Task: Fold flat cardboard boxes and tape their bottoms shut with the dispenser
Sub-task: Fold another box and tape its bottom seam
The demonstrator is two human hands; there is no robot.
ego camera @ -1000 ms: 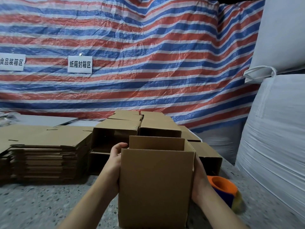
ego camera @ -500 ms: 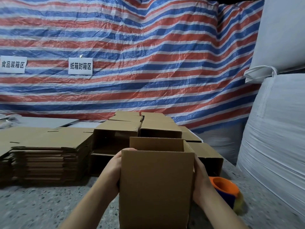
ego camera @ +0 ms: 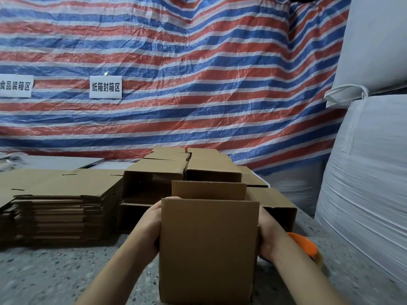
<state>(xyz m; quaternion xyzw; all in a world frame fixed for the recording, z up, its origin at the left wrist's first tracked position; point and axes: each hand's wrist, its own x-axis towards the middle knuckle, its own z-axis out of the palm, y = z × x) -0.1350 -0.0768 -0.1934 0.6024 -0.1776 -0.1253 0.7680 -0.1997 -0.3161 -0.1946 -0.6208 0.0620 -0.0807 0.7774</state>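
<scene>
Cardboard boxes (ego camera: 182, 172) behind held box (ego camera: 209, 249)

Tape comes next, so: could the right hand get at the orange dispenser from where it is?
Probably yes. The dispenser lies on the table just beyond the right hand, with nothing between them. But that hand holds the box, so it must let go first.

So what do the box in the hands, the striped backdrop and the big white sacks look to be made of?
The box: plain brown corrugated cardboard, matte; fluting shows along its top edge. The striped backdrop: apparently woven plastic tarpaulin, slightly glossy, creased and rippled. The white sacks: likely woven polypropylene, judging by the fine ribbed weave and sewn strap.
</scene>
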